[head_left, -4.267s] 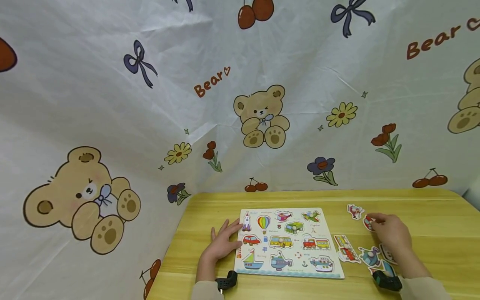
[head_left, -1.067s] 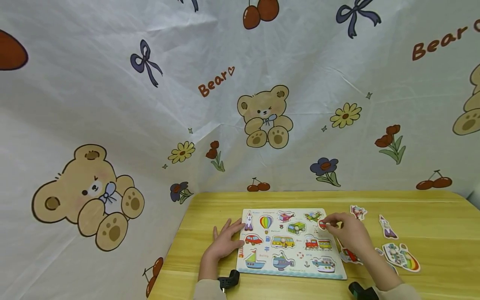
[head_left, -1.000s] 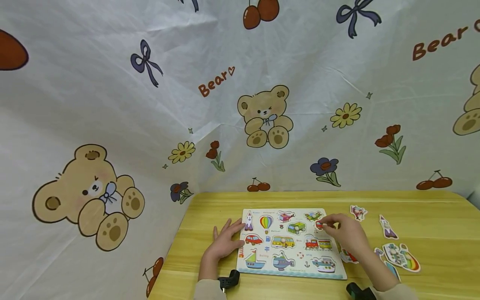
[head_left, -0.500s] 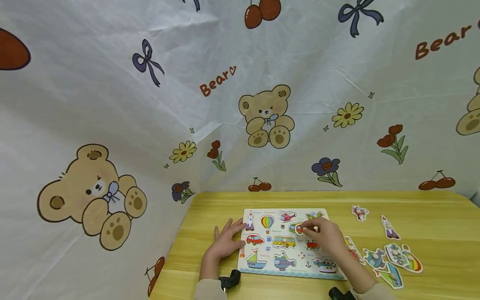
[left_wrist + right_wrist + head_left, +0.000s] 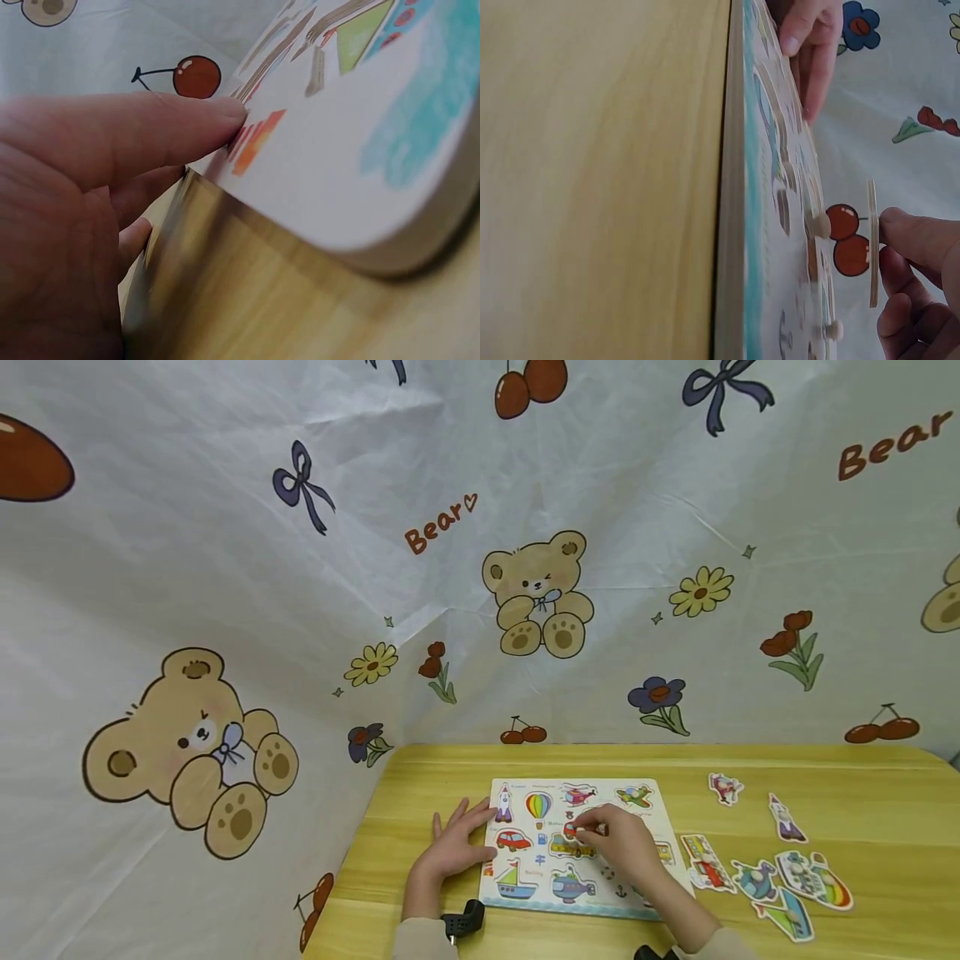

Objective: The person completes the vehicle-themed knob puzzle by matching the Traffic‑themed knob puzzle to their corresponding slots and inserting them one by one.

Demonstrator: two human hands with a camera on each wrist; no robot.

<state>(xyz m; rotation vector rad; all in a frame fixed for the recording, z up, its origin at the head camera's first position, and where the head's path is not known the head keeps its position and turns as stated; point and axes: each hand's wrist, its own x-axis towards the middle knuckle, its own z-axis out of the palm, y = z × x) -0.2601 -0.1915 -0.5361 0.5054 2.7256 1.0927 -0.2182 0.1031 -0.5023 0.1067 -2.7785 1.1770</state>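
My right hand (image 5: 622,843) pinches a small red car puzzle piece (image 5: 570,831) between thumb and fingertips, over the middle of the white vehicle puzzle board (image 5: 525,903). Edge-on in the right wrist view, the thin wooden piece (image 5: 873,244) stands apart from the board's face. Two round knobs, one of them a pale knob (image 5: 821,225), stick up from the board there. The yellow bus (image 5: 572,846) lies just below the held piece in the head view. Along the board's left edge rests my left hand (image 5: 455,852), fingers spread, its thumb (image 5: 195,127) on the corner area.
Loose puzzle pieces lie right of the board: a train (image 5: 707,862), a submarine (image 5: 756,881), a sailboat (image 5: 793,917), a rocket (image 5: 786,818), a balloon (image 5: 831,889) and a small reddish piece (image 5: 726,789). A printed bear cloth (image 5: 450,693) hangs behind the wooden table (image 5: 427,768).
From among the loose pieces, my right hand has carried the red car piece leftward over the board, past the green jeep to near the bus. My left hand has stayed at the board's edge.
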